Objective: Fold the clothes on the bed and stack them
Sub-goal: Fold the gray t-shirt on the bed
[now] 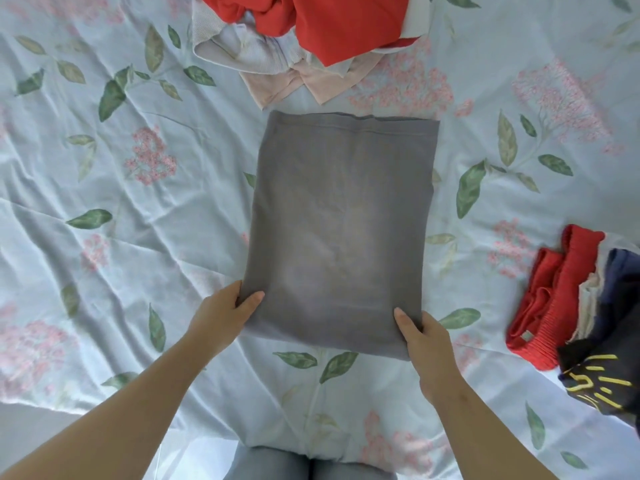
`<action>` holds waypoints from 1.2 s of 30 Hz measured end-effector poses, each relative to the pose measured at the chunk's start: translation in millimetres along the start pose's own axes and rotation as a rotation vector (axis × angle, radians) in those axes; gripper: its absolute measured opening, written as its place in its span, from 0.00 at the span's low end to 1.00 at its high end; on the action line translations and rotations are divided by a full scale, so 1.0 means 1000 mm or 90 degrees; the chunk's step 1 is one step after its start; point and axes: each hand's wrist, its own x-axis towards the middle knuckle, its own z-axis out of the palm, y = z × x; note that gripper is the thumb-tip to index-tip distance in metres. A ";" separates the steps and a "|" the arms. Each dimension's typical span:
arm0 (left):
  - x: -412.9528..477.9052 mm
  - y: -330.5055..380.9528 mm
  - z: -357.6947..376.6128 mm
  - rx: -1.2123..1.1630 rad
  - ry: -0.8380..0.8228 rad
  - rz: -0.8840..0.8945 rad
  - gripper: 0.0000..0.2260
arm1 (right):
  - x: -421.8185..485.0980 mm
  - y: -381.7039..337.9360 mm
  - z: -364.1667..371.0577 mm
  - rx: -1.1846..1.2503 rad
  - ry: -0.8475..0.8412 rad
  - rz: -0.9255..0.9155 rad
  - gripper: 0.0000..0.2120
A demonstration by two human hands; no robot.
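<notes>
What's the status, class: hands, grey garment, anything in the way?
Left hand, right hand: gripping near corners of grey garment. Garment folded, flat on bed. Nothing between it and folded stack at right.

light: bright, soft, even | shadows: faint, soft-edged | glare: pale washed-out patch mid grey garment (341,233) | focus: slightly soft throughout, fine texture smeared | edges: wide-angle bending toward the corners

Home bedroom: a bed with a flowered sheet (138,188) fills the frame, loose clothes (311,36) at top centre, folded stack (568,306) at right.
</notes>
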 end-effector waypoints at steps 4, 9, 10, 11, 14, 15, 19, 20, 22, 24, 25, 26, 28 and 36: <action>-0.006 -0.010 0.004 -0.008 -0.085 -0.007 0.14 | -0.003 0.010 -0.007 -0.041 -0.136 0.014 0.10; -0.008 -0.028 -0.001 0.059 0.034 -0.023 0.12 | -0.001 0.019 -0.018 -0.151 -0.132 -0.008 0.06; -0.007 -0.029 0.001 0.038 0.037 -0.040 0.13 | 0.000 0.019 -0.017 -0.142 -0.106 -0.002 0.03; -0.007 -0.028 0.003 0.032 0.028 -0.061 0.14 | 0.002 0.020 -0.014 -0.128 -0.090 0.011 0.02; 0.001 -0.023 0.011 -0.012 0.032 -0.109 0.09 | 0.010 0.020 -0.005 -0.112 -0.048 0.036 0.07; 0.005 -0.017 0.010 -0.059 0.062 -0.116 0.11 | 0.013 0.017 -0.002 -0.088 -0.026 0.032 0.10; 0.032 0.014 0.001 -0.221 0.107 -0.091 0.27 | 0.032 -0.007 0.005 0.036 0.051 -0.009 0.15; 0.040 0.024 -0.003 -0.241 0.092 -0.080 0.30 | 0.037 -0.015 0.007 0.060 0.056 -0.012 0.17; 0.057 0.044 -0.009 -0.280 0.076 -0.072 0.28 | 0.049 -0.032 0.013 0.102 0.055 -0.006 0.23; 0.073 0.057 -0.014 -0.345 0.050 -0.075 0.23 | 0.062 -0.050 0.018 0.154 0.026 0.001 0.29; 0.079 0.063 -0.016 -0.380 0.026 -0.077 0.21 | 0.068 -0.058 0.019 0.186 0.010 -0.001 0.30; 0.084 0.067 -0.018 -0.405 0.001 -0.081 0.19 | 0.074 -0.065 0.021 0.205 -0.005 -0.001 0.29; 0.088 0.074 -0.022 -0.426 -0.046 -0.101 0.16 | 0.083 -0.079 0.023 0.179 -0.022 0.005 0.22; 0.056 0.100 -0.066 -0.511 -0.035 0.019 0.08 | 0.043 -0.131 0.003 0.237 -0.110 -0.057 0.04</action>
